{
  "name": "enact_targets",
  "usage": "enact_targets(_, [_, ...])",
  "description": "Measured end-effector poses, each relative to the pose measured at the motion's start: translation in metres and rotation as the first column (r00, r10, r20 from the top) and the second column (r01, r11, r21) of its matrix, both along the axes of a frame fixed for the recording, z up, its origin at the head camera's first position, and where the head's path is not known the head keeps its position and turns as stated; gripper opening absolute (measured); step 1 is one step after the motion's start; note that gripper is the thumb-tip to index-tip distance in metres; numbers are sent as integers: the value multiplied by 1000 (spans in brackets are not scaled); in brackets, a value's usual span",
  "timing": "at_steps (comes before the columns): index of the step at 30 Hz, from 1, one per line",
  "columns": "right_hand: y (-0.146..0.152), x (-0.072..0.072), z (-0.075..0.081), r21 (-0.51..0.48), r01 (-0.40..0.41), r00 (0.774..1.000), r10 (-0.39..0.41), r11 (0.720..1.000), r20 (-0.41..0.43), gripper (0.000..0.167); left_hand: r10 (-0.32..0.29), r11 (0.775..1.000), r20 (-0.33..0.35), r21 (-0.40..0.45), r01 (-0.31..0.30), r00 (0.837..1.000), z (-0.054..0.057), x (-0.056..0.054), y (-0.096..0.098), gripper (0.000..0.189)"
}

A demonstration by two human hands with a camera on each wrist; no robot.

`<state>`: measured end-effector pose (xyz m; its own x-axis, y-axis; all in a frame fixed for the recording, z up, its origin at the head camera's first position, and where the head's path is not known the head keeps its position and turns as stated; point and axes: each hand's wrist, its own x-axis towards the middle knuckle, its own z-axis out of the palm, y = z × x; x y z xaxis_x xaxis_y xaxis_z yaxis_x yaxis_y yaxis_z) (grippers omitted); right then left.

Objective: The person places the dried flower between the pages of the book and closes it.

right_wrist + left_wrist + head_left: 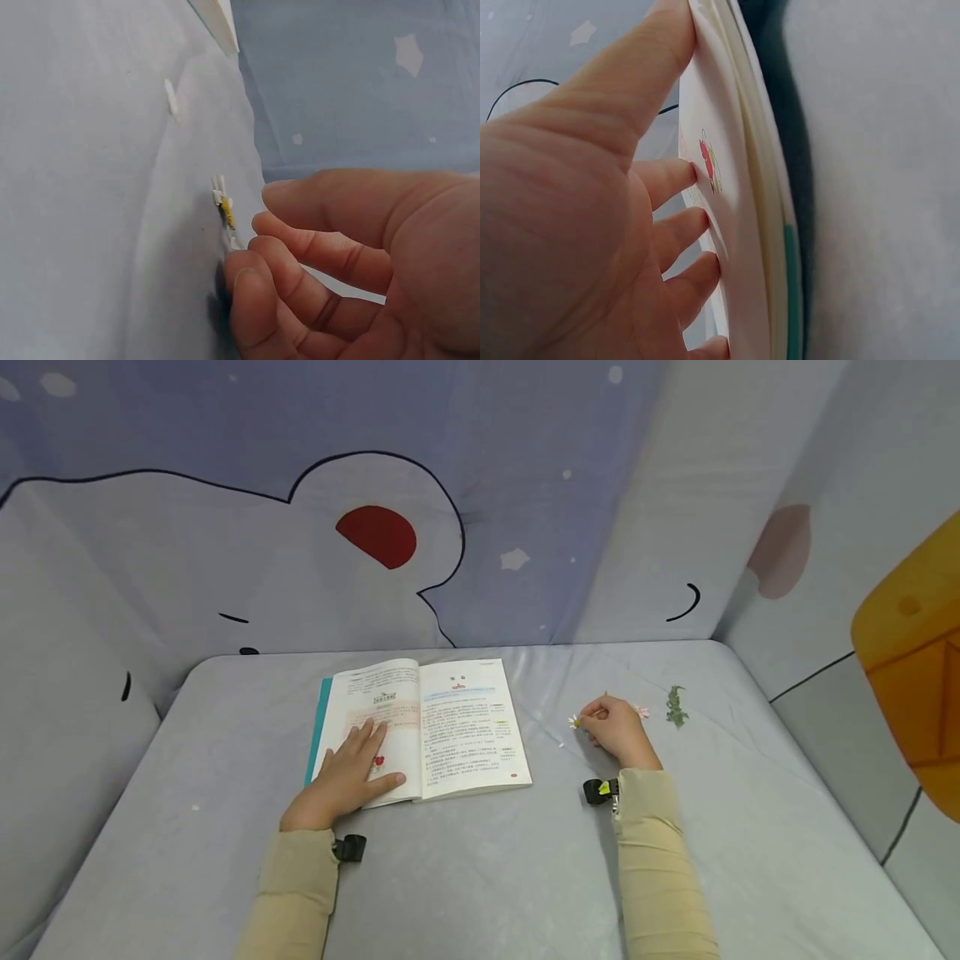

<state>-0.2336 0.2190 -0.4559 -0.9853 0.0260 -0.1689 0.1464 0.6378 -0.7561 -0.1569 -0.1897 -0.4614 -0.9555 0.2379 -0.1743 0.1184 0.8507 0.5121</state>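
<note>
An open book [465, 727] lies on the cloth-covered surface, with printed text on its pages. My left hand [345, 777] presses flat on the left page, fingers spread, beside a small red picture [707, 161]. To the right of the book, my right hand [617, 727] has its fingers curled at a small daisy [574, 722] with white petals and a yellow centre, and seems to pinch it. In the right wrist view the daisy [226, 210] shows edge-on beside the fingertips; part of it is hidden by them. A pink flower [641, 712] peeks out behind that hand.
A green leafy sprig [676, 707] lies right of the right hand. A loose white petal [561, 745] rests between book and hand. Printed fabric walls [517, 510] stand at the back and sides. Black wrist cameras [350, 847] sit on both sleeves.
</note>
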Motion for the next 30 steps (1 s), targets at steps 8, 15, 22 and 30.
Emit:
enact_targets(8, [-5,-3,-2,43,14,1000,-13,999,-19,12,8,1000,25,10,-8,1000,-1,-1,-3,93])
enact_targets(15, [-7,-3,-4,124,14,1000,-11,992,-24,12,7,1000,23,14,-7,1000,0,-1,-2,93])
enact_targets(22, [-6,-3,-8,131,23,1000,-23,991,-5,12,6,1000,25,17,-7,1000,-1,-1,-2,93])
enact_targets(30, [-5,-3,-10,116,15,999,-12,993,-29,8,6,1000,12,7,-6,1000,-2,-1,-2,92])
